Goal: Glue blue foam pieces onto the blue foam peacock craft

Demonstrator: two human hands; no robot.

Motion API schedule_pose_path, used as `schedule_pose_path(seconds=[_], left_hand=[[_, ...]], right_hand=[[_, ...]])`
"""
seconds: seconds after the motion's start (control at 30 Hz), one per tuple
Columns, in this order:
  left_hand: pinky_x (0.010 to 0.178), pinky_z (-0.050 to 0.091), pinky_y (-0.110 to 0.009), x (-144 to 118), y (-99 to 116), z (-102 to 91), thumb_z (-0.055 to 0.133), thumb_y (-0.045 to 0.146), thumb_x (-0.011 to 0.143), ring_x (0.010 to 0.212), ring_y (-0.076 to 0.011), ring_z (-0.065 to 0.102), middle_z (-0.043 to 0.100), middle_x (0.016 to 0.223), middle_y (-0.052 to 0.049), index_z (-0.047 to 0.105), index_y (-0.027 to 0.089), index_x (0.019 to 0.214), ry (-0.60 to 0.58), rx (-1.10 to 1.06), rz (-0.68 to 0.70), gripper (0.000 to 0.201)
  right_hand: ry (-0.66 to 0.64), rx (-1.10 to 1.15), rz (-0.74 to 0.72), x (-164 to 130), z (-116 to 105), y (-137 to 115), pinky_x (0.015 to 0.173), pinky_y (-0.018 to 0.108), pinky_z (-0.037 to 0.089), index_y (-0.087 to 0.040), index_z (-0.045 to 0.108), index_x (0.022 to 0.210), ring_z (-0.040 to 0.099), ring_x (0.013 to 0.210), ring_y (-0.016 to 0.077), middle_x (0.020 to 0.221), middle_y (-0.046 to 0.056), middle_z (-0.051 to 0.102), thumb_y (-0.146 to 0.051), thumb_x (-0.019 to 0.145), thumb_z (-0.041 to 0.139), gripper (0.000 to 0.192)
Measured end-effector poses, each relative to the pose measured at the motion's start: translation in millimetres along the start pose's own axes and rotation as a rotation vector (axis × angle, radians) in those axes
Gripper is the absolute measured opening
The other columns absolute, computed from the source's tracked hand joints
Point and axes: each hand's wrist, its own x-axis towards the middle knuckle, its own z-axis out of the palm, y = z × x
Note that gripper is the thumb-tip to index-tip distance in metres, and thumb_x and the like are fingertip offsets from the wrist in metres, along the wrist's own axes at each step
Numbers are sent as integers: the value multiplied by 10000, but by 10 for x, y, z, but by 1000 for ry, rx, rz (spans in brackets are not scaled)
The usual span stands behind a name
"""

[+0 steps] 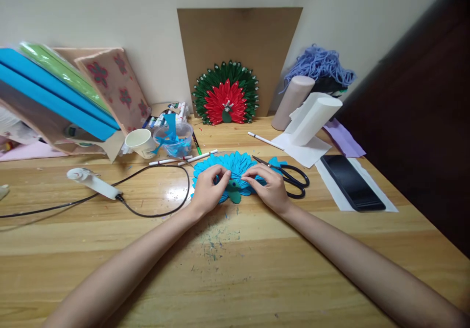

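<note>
A blue paper peacock [235,163] lies on the table in front of me, its layered feathers fanned out. Its small green body [235,197] points toward me. My left hand [212,191] is over the left half of the fan, thumb and forefinger pinched at a thin blue paper feather [237,175] above the green part. From the right, my right hand [270,187] pinches at the same feather with its fingertips. The fingers partly hide the piece. Black-handled scissors [296,181] lie just beyond the right hand, near some loose blue feathers [276,162].
A green and red peacock [225,93] stands against a cardboard sheet [238,34]. Left are a white glue gun [93,183] with a looping black cable, a paper cup [140,142] and a plastic tub [178,144] of blue scraps. Right are a phone [352,183] and paper rolls [317,120].
</note>
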Motion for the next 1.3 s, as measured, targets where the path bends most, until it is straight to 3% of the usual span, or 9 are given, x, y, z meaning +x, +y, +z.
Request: schedule_pose_path(seconds=[0.2,0.33,0.43,0.57,0.67,0.83,0.97,1.1,1.3], left_hand=[[592,340,-237,-331,64,-347,467,338,863,615,-119,453,526,631,11,527,163,641,18,49,-50,289],[600,339,-242,-723,-32,-754,454,346,873,618,-124,448,524,629,8,525,168,634,127,114,-107,306],[621,349,-253,-1038,-184,-1120,452,334,874,638,-135,454,522,645,0,515,177,642,255,193,-90,287],[643,357,-270,-1372,-446,-1604,476,320,846,644,-148,443,491,634,-4,489,190,621,464,323,-47,261],[615,355,-257,-1487,-607,-1867,478,335,830,618,-139,435,466,611,7,488,188,612,651,271,-152,263],[572,372,-225,-1493,-763,-2051,425,359,847,599,-123,473,506,624,15,518,176,671,798,213,-298,270],[556,370,-222,-1509,-869,-2099,447,376,835,577,-119,480,524,613,16,543,168,676,790,252,-376,279],[557,371,-233,-1557,-966,-2133,453,382,834,577,-128,496,560,619,5,567,165,677,757,291,-447,292],[585,372,-253,-1570,-1036,-2142,455,373,839,618,-148,534,614,664,-14,605,170,718,739,337,-511,280]], right_hand=[[-65,56,-63,-83,114,-262,689,296,463,-195,605,785,573,736,156,746,26,636,-163,824,601,51],[-147,85,-72,-114,270,-476,687,295,459,-200,593,818,573,748,164,765,32,621,-181,847,567,44],[-289,97,-54,-32,502,-649,752,311,462,-202,590,891,586,840,178,867,55,626,-192,887,485,105],[-443,117,-7,211,1061,-876,779,338,476,-178,551,1018,588,875,192,967,86,609,-217,889,448,170],[-475,109,14,407,1631,-1015,793,364,477,-145,515,1089,580,900,215,1021,116,590,-252,845,503,266],[-519,129,77,651,2551,-1180,793,352,458,-118,498,1131,581,886,217,1000,125,601,-331,818,539,381],[-550,131,60,804,2961,-1249,738,339,437,-125,576,954,585,820,237,874,113,642,-322,771,583,268],[-568,163,75,852,2942,-1246,644,297,417,-149,600,790,584,698,211,742,72,643,-312,803,514,185],[-589,336,188,580,2415,-1239,608,269,429,-166,604,912,577,657,178,715,28,621,-468,856,427,354]])
